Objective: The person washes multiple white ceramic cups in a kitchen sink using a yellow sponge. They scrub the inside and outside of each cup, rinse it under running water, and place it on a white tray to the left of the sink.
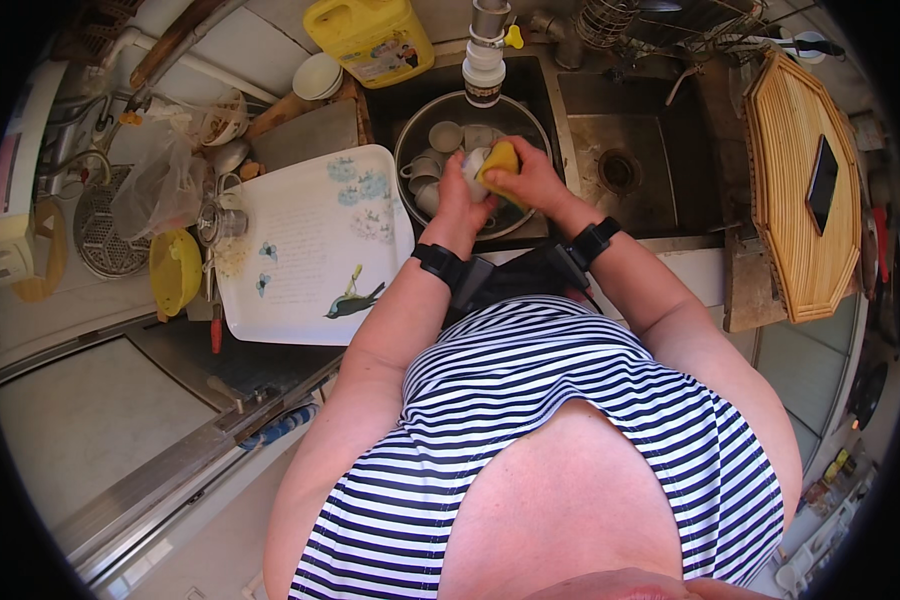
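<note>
Over a round metal basin [538, 120] in the left sink bowl, my left hand [461, 199] grips a white cup [474, 163]. My right hand [529, 176] holds a yellow sponge [499, 163] against that cup. Several white cups [445, 136] lie in the basin, some partly hidden by my hands. Above the basin hangs the faucet's white end fitting [484, 71].
Left of the basin lies a white tray [300, 247] with bird and flower prints. A yellow jug [371, 41] and white bowls [317, 76] stand behind. On the right are a second sink bowl [619, 172] and a wooden octagonal board [787, 187] bearing a phone [822, 184].
</note>
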The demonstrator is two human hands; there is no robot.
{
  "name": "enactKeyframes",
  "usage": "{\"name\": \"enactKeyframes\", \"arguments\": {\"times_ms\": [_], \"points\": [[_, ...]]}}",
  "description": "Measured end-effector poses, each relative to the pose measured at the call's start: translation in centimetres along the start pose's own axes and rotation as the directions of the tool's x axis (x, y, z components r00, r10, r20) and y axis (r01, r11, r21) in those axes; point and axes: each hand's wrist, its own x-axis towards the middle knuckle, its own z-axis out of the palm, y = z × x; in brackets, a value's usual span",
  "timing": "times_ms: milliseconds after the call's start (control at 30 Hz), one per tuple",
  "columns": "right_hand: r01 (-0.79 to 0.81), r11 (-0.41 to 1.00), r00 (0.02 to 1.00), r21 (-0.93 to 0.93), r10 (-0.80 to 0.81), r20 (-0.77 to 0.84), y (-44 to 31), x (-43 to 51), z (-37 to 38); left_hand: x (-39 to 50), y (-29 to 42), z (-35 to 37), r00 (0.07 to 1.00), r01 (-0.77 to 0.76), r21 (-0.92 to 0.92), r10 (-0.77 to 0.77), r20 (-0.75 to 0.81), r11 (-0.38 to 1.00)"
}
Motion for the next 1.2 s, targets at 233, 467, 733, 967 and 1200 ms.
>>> {"name": "enactKeyframes", "arguments": {"times_ms": [233, 467, 733, 967, 1200], "points": [[-0.099, 0.987, 0.982, -0.125, 0.076, -0.175, -0.3, 1.4, 1.1, -1.0, -0.7, 0.9, 0.979, -0.203, 0.132, 0.205, -0.003, 0.97], [-0.33, 0.912, 0.911, 0.244, 0.375, -0.17, -0.2, 2.7, -0.3, -1.3, -0.2, 0.5, 0.952, -0.299, 0.276, 0.264, 0.155, 0.914], [-0.259, 0.843, 0.962, 0.472, 0.267, 0.052, -0.6, 1.1, -1.4, -1.0, 0.1, 0.6, 0.984, 0.056, -0.041, -0.048, 0.169, 0.998], [-0.158, 0.901, 0.987, 0.403, 0.127, 0.102, -1.1, 0.3, -0.2, -1.0, 0.5, 0.6, 0.984, 0.13, -0.14, -0.111, 0.14, 0.982], [-0.139, 0.99, 0.98, 0.013, 0.139, -0.142, -0.2, 1.1, 0.7, -1.0, 0.1, 1.2, 0.997, -0.067, 0.131, 0.072, -0.036, 0.989]]}}
